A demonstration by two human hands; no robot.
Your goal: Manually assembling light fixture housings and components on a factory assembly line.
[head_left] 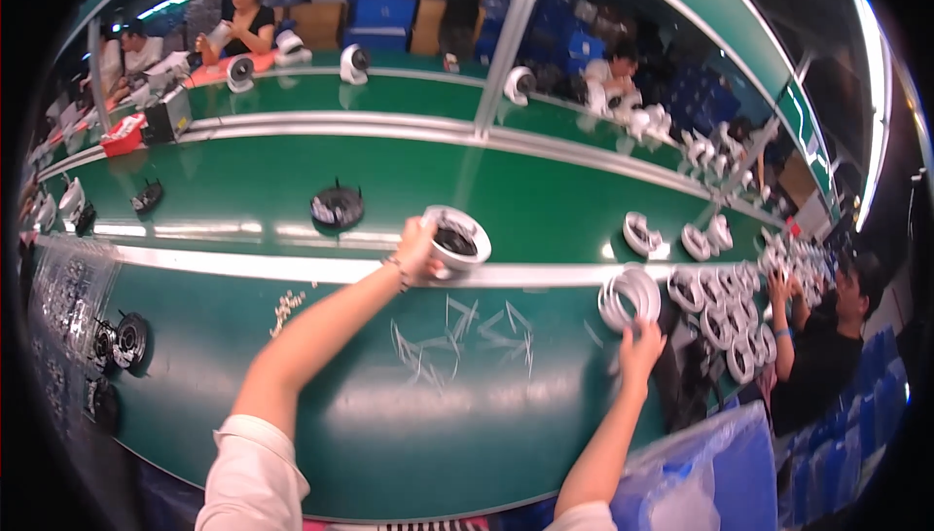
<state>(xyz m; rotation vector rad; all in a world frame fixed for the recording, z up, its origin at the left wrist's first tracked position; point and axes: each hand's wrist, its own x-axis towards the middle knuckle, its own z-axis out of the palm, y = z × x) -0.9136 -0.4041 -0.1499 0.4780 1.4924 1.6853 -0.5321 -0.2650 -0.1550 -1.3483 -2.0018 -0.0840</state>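
My left hand [418,249] is closed on the side of a white round housing [473,236] with a black part inside. It holds the housing over the metal rail between the work surface and the green conveyor belt. Farther right, my right hand [642,344] grips the near edge of a white ring-shaped housing [628,299]. Whether that is a single ring or several stacked ones I cannot tell. Thin clear strips [457,336] lie scattered on the green work surface between my forearms. Beyond my left hand, a black round part [338,207] sits on the belt.
Rows of white ring housings [725,312] stand right of my right hand, near a co-worker [827,336]. White housings [642,236] rest on the belt. Small beige pieces [285,309] and black round parts [129,339] lie leftward. A blue bin [715,468] borders the near right.
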